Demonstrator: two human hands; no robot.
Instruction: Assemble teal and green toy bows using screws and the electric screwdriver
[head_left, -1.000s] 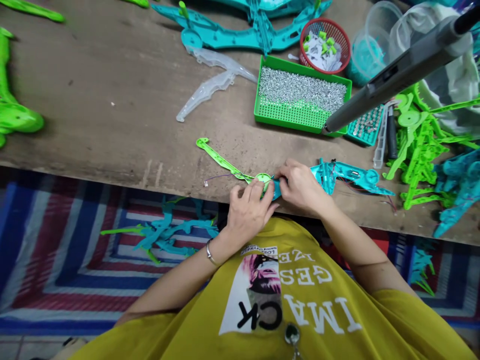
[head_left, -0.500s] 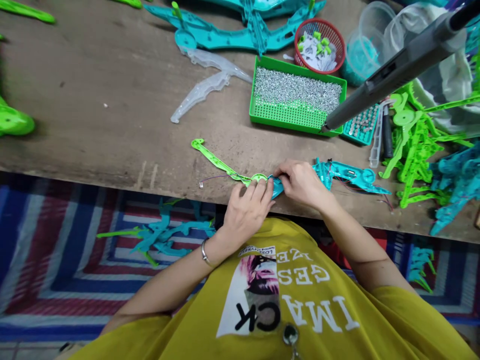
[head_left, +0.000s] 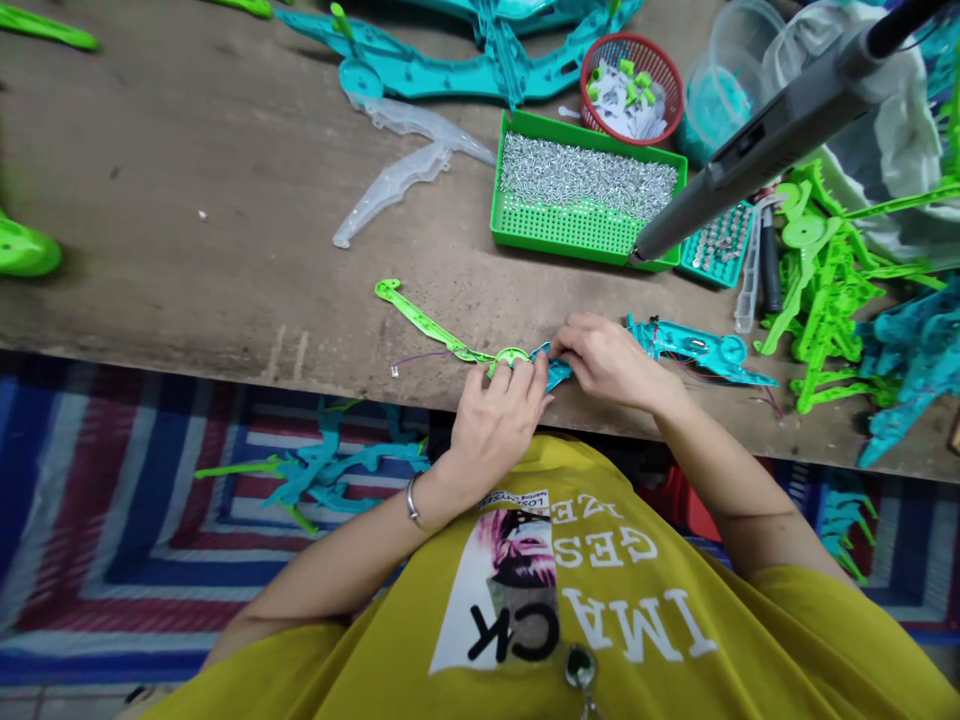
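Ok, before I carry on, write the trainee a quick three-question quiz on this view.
1. True or false: the right hand is inside the green tray.
2. On which side, left or right, is the metal bracelet worn?
3. What colour is the long curved part beside the left hand?
A) red
B) lime green
C) black

Key: 1 false, its fingers are at a blue part; 2 left; 3 B.
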